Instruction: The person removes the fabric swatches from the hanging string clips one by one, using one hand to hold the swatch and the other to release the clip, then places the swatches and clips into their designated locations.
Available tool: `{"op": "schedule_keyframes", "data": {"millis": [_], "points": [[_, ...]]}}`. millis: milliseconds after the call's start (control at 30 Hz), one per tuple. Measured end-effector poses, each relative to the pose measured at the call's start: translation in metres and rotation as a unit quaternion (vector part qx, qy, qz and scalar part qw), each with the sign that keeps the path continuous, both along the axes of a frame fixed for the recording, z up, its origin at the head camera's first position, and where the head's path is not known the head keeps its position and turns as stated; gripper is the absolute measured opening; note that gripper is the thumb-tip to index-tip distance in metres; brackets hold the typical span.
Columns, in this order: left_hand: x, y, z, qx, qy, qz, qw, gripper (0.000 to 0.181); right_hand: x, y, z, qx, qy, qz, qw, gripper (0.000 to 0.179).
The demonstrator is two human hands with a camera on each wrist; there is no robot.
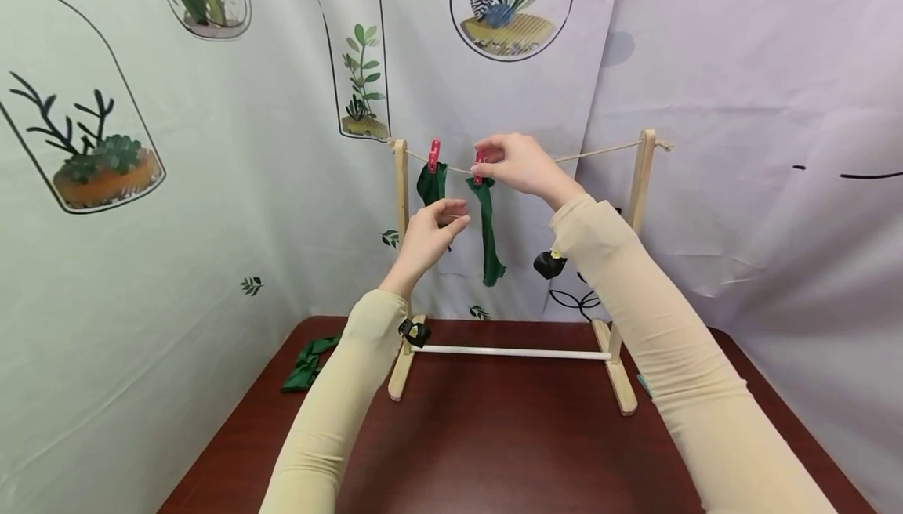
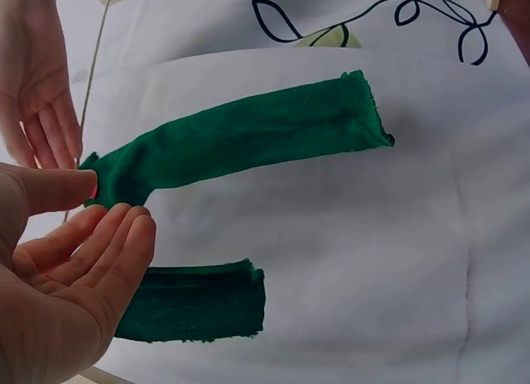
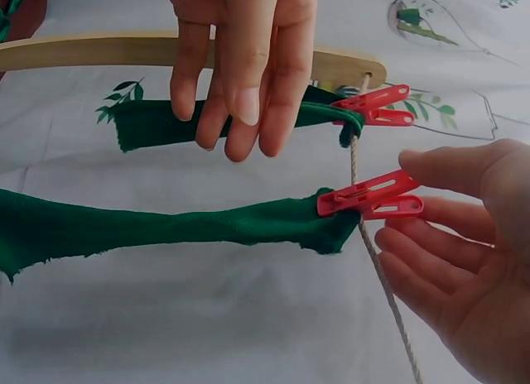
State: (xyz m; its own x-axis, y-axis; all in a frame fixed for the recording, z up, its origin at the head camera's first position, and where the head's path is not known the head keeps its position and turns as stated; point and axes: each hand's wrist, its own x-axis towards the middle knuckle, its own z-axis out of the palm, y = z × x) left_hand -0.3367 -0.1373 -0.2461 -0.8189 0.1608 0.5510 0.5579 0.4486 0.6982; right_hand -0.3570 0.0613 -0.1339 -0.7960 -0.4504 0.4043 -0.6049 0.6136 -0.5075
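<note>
Between thumb and fingers, my right hand point(image 1: 522, 163) holds the handle end of a red clothespin point(image 3: 373, 195). That clothespin clamps a narrow green cloth strip point(image 3: 182, 227) to a thin rope point(image 3: 385, 285); the strip hangs down from it. My left hand point(image 1: 426, 236) is raised just below the rope, its fingers loosely bent with nothing between them. In the right wrist view it overlaps a second green strip point(image 3: 157, 125), which hangs from another red clothespin point(image 3: 377, 105). From the left wrist, the left thumb and fingertips overlap the first strip's top point(image 2: 124, 181); contact is unclear.
The rope runs between two wooden posts point(image 1: 640, 181) joined low down by a white rod point(image 1: 508, 352). This rack stands on a dark red table point(image 1: 494, 436). More green cloth point(image 1: 306, 365) lies at the table's left. A printed curtain point(image 1: 268, 146) hangs behind.
</note>
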Motion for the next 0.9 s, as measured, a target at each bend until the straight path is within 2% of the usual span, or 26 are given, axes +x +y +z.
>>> {"op": "schedule_keyframes", "data": {"millis": [367,600,900], "points": [[-0.007,0.006,0.000,0.009,0.013,0.011,0.9998,0.041,0.004,0.008,0.000,0.007,0.002,-0.008,0.9999,0.049],[-0.007,0.010,0.003,0.010,-0.007,0.006,0.9999,0.048,0.008,0.007,0.002,0.007,0.005,-0.011,0.9999,0.046],[-0.007,0.010,0.008,0.055,-0.008,0.002,0.9984,0.043,0.010,-0.002,0.004,0.007,-0.003,-0.007,0.9999,0.046]]}}
